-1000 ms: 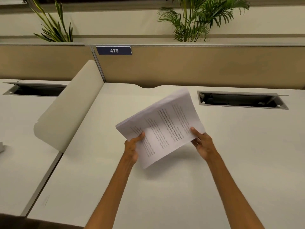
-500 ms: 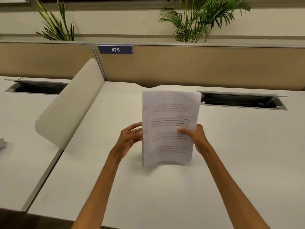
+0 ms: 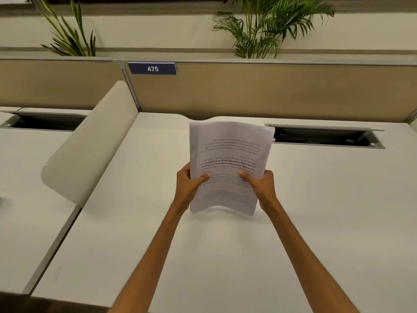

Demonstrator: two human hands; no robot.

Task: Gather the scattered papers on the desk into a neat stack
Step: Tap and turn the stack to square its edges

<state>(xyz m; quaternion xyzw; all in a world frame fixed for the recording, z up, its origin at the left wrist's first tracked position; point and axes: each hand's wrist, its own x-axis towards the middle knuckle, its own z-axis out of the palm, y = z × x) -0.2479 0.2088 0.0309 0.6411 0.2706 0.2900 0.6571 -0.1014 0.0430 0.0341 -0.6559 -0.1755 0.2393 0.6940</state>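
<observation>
A stack of printed white papers stands nearly upright on its lower edge on the white desk, its text upside down to me. My left hand grips the stack's left side, thumb on the front. My right hand grips the right side the same way. The lower edge bows slightly where it meets the desk. No loose sheets show elsewhere on the desk.
A beige partition with a blue "475" plate runs along the back. An open cable slot lies right of the stack. A cream side divider separates the neighbouring desk. Plants stand behind.
The stack has turned from tilted and flat to upright on its lower edge. My left hand, which had let go half a second ago, now grips the left side again.
</observation>
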